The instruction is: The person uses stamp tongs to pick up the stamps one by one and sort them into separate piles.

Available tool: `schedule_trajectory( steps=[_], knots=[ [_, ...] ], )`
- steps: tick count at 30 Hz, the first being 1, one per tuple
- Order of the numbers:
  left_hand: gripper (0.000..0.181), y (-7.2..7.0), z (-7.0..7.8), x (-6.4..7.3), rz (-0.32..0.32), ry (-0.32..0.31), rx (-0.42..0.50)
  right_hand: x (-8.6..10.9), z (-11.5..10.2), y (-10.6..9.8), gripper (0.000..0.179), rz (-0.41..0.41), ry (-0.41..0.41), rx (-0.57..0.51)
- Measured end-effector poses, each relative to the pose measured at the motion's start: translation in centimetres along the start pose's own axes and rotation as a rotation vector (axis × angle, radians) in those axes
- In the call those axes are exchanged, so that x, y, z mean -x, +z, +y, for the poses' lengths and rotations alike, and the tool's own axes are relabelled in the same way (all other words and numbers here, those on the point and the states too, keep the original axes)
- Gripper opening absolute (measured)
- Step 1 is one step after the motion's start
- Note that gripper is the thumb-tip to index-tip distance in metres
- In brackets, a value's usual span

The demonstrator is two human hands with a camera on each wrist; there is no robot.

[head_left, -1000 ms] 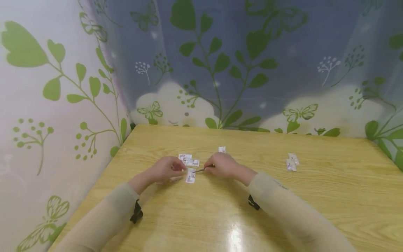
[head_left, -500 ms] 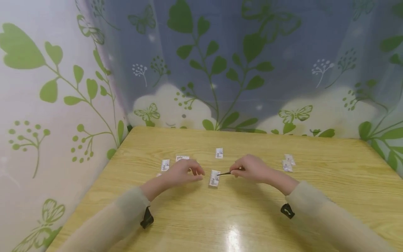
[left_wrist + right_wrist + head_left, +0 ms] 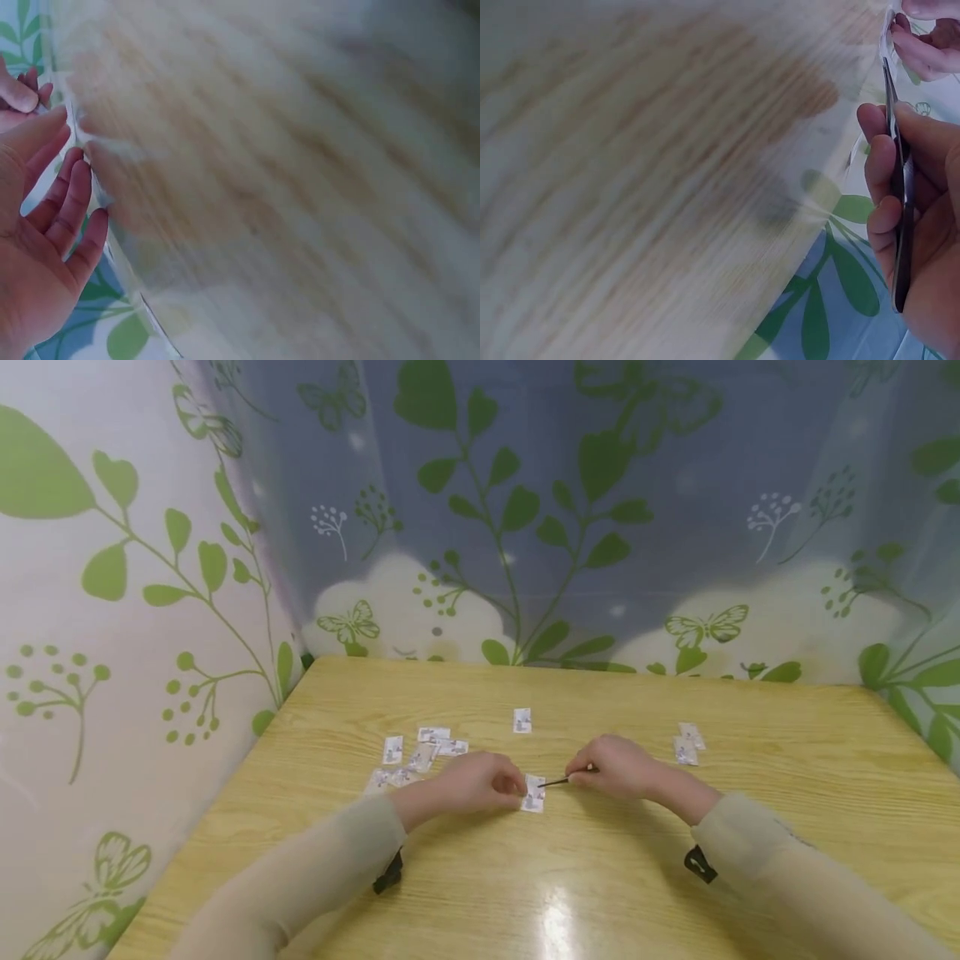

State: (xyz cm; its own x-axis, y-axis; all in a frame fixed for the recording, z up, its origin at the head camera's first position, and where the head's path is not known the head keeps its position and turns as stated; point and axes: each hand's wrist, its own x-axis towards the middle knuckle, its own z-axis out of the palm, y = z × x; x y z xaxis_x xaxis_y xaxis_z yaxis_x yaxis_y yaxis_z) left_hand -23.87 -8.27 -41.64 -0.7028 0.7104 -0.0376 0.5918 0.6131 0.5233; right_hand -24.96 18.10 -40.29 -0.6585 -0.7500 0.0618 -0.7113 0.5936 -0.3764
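Observation:
Near the middle of the table, a small white printed packet (image 3: 533, 795) is between both hands in the head view. My right hand (image 3: 617, 767) grips dark metal tweezers (image 3: 901, 202), whose tips meet the packet's right side. At the packet's left edge, my left hand (image 3: 480, 783) pinches it with thumb and index finger. The other left fingers (image 3: 75, 202) are loosely bent in the left wrist view. In the right wrist view the packet (image 3: 886, 41) is seen edge-on, just beyond the tweezers' tips.
Several similar packets (image 3: 423, 756) lie in a loose group at left, partly behind the left forearm. A single packet (image 3: 522, 720) lies farther back, and two overlapping packets (image 3: 686, 749) at right. The wooden table (image 3: 630, 893) meets a leaf-patterned curtain (image 3: 555, 527) behind.
The tweezers and a packet have moved right from the left group. My left hand followed, opening away from the packet half a second ago and now reaching its left edge.

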Motion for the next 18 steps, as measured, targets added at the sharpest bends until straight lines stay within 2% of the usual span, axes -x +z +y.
schedule_trajectory(
  steps=[5,10,18],
  knots=[
    [0.005,0.3,0.1,-0.6,0.004,-0.004,-0.041,-0.2,0.2,0.3,0.010,0.006,-0.002,0.031],
    [0.004,0.3,0.2,-0.5,0.016,-0.015,-0.041,-0.1,0.1,0.5,0.011,0.029,-0.009,0.022],
    [0.004,0.3,0.3,-0.6,0.001,-0.031,-0.027,1.1,-0.5,0.8,0.012,0.034,0.006,0.005]
  ],
)
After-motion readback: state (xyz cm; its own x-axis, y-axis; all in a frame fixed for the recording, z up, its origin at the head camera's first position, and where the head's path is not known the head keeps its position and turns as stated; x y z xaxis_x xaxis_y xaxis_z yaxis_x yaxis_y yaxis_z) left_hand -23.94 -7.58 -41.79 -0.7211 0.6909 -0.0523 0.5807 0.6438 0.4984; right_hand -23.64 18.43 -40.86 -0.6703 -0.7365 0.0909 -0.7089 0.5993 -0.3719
